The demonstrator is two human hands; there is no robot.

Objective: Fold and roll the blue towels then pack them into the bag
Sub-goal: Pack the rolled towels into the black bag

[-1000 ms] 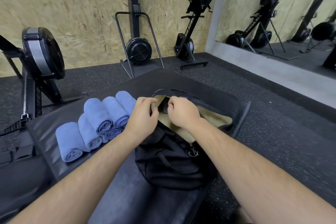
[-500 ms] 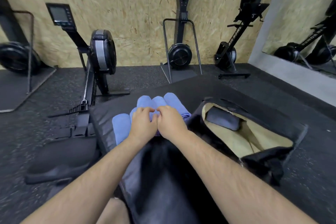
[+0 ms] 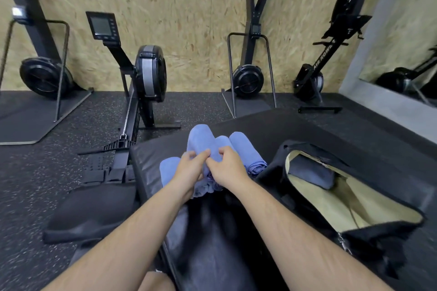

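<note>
Several rolled blue towels (image 3: 246,149) lie side by side on a black padded box (image 3: 272,130). My left hand (image 3: 191,170) and my right hand (image 3: 227,168) meet over the middle of the pile, and both grip one rolled towel (image 3: 201,139) that sticks up above the others. To the right stands the open black bag (image 3: 369,227) with a pale yellow lining; a dark blue pouch (image 3: 309,172) lies inside it.
A rowing machine (image 3: 146,82) stands on the speckled rubber floor to the left, its rail and seat close to the box. More fitness machines line the chipboard wall behind. A mirror sits at the far right.
My hands left the bag's opening and moved left onto the towel pile. They now grip one roll and have raised it a little; the view has swung left.
</note>
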